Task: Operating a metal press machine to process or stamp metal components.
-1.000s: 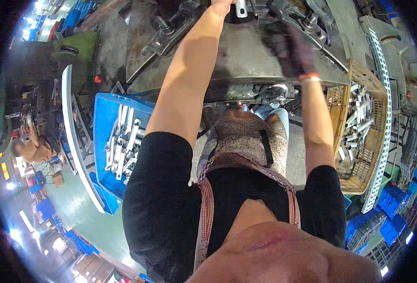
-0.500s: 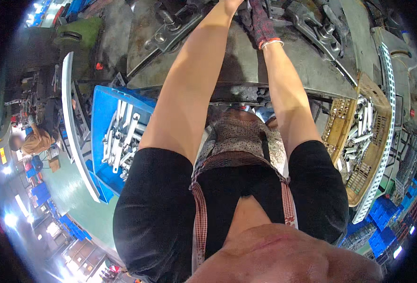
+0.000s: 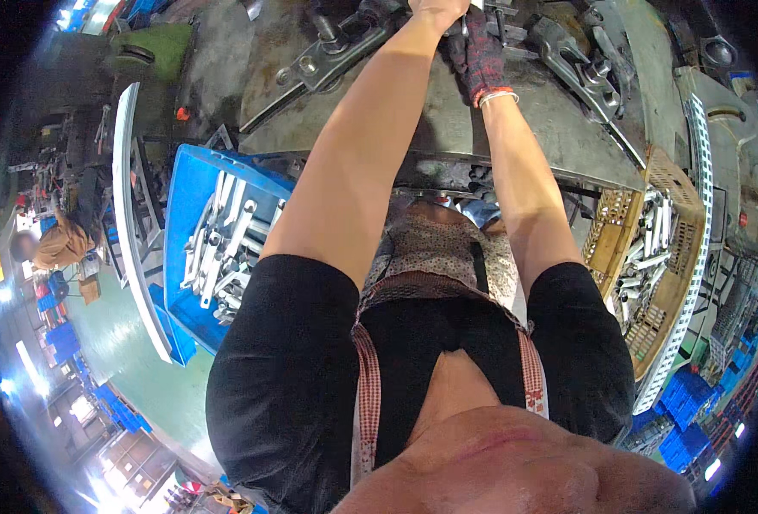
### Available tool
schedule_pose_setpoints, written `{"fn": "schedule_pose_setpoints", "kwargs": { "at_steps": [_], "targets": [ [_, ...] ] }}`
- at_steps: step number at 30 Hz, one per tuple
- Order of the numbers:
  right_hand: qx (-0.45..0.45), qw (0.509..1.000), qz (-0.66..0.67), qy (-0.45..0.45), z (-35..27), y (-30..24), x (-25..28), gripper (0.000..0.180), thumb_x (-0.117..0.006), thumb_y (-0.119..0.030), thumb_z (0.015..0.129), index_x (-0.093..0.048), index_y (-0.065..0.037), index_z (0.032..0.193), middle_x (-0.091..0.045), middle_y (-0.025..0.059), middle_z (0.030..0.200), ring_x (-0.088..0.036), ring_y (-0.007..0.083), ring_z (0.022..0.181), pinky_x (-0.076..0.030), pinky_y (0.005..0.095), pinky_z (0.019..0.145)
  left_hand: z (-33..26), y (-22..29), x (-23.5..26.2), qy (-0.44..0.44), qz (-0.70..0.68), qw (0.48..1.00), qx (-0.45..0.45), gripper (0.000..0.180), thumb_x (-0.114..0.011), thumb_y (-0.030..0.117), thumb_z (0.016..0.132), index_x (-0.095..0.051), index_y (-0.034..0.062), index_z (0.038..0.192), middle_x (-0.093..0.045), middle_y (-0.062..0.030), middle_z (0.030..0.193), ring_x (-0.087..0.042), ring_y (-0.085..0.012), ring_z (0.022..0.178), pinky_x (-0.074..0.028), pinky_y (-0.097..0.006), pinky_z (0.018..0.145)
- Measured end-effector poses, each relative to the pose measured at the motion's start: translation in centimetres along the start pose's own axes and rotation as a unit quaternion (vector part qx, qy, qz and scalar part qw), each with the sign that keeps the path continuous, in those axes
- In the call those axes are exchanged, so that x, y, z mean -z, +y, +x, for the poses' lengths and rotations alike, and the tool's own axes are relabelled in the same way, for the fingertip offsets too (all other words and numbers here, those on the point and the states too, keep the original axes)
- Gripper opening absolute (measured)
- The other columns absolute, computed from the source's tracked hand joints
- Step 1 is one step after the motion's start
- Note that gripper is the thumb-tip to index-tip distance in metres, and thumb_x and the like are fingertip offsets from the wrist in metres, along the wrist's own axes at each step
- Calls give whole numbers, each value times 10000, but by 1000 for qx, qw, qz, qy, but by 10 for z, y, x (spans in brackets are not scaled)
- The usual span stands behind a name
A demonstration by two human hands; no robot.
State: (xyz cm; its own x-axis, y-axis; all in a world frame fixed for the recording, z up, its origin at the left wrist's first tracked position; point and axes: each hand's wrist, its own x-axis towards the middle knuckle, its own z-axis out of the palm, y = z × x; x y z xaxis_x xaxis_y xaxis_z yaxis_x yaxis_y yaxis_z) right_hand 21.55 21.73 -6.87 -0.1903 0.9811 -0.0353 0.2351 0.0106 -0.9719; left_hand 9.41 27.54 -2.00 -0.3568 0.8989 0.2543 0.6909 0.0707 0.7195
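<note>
Both my arms reach forward over a dark metal work table (image 3: 366,128). My bare left hand (image 3: 439,10) is at the top edge of the view, with its fingers mostly cut off. Just right of it, my right hand (image 3: 482,62) wears a dark knitted glove with a red cuff. A small bright metal piece (image 3: 477,4) shows between the hands at the very top; which hand holds it, I cannot tell. Bolted steel clamp bars (image 3: 326,62) lie left of my hands, and a similar clamp (image 3: 580,73) lies to their right.
A blue crate (image 3: 176,231) of silvery metal handle-like parts (image 3: 225,244) stands at my left. On my right, a tan perforated basket (image 3: 683,265) holds similar parts (image 3: 653,240). White rails (image 3: 125,214) run outside them. A person (image 3: 62,244) works at the far left.
The table, clamps and my hands sit slightly lower in the view. My left hand now shows more of itself and has come closer to the gloved right one.
</note>
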Motion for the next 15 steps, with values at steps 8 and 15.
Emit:
{"fn": "schedule_pose_setpoints", "kwargs": {
  "at_steps": [8, 15],
  "targets": [
    [-156, 951, 266, -15, -7, -11, 3, 450, -480, -482, 1067, -679, -133, 1271, -704, 75, 920, -671, 245, 800, -507, 442, 692, 2, 2, 3, -51, 5, 999, 4, 590, -642, 636, 900, -778, 64, 844, -730, -228, 865, -719, -425, 878, -550, -502, 781],
    [-49, 995, 77, -49, 10, 15, 3, 355, -437, -258, 1088, -558, -212, 1418, -669, 121, 1184, -644, 264, 959, -514, 412, 860, -12, 11, 6, -68, 86, 994, -28, 535, -549, 592, 970, -791, 116, 993, -736, -214, 1018, -694, -431, 1005, -545, -530, 866]
  ]
}}
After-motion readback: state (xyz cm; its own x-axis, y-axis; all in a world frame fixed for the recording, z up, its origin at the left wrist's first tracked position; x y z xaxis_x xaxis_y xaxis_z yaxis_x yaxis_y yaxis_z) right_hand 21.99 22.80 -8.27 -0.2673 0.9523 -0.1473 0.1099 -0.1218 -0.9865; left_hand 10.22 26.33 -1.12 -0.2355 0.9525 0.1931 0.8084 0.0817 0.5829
